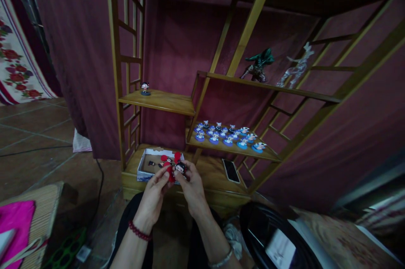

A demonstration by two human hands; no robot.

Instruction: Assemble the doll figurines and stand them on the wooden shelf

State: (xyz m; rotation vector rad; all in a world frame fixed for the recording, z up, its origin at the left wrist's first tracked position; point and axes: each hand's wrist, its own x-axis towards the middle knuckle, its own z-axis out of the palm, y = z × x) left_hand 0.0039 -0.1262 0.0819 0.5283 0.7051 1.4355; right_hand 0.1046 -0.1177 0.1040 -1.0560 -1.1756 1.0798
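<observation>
My right hand [193,191] is closed on a small figurine [181,168] with black hair and a pale face. Closed on a red piece [170,173] beside the figurine is my left hand [153,197]. The two hands meet just in front of a shallow cardboard box [141,172], and whether the red piece is joined to the figurine I cannot tell. Inside the box lie more red and black figurine parts [166,160] and a small dark piece [151,163]. My fingers hide part of what I hold and the box's right front.
A wooden shelf unit [158,99] surrounds the work, with one figurine [144,88] on its left board. Several blue-based figurines [228,140] stand in rows to the right. A phone [231,170] lies on the bottom board. Above stand a green-cloaked statuette [260,64] and a clear deer [297,67].
</observation>
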